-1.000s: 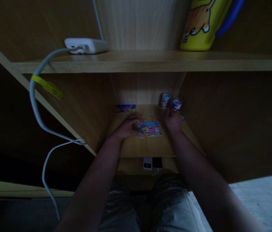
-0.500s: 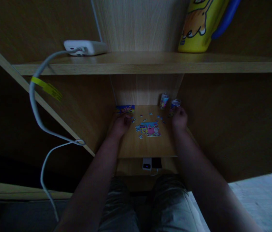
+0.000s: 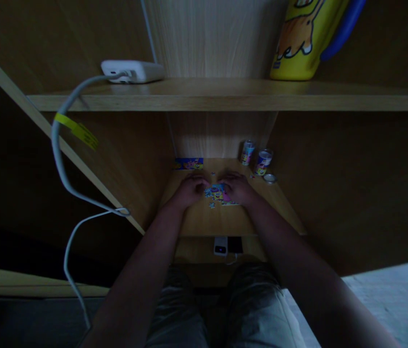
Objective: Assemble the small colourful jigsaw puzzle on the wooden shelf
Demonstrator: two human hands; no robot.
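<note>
A partly joined cartoon jigsaw puzzle [image 3: 217, 195] lies flat on the lower shelf board, in yellow, pink and light blue. At its upper left edge is my left hand [image 3: 192, 189], fingers curled together near the tips; anything between them is too small to see. My right hand [image 3: 239, 187] reaches over the puzzle's upper right part and covers some of it. Its fingers are bent inward and their tips are hidden. One loose puzzle piece [image 3: 212, 205] rests just below the puzzle, and another loose piece [image 3: 213, 173] lies behind it.
Two cartoon-printed cans, one farther back [image 3: 247, 152] and one nearer [image 3: 263, 163], stand at the back right beside a round lid [image 3: 270, 179]. A picture card [image 3: 188, 164] lies back left. Overhead, a shelf [image 3: 204, 102] carries a white charger [image 3: 133, 71] with a hanging cable and a yellow bottle [image 3: 295, 48].
My right hand has left the nearer can and come left onto the puzzle, uncovering the round lid. My left hand has shifted right to the puzzle's edge.
</note>
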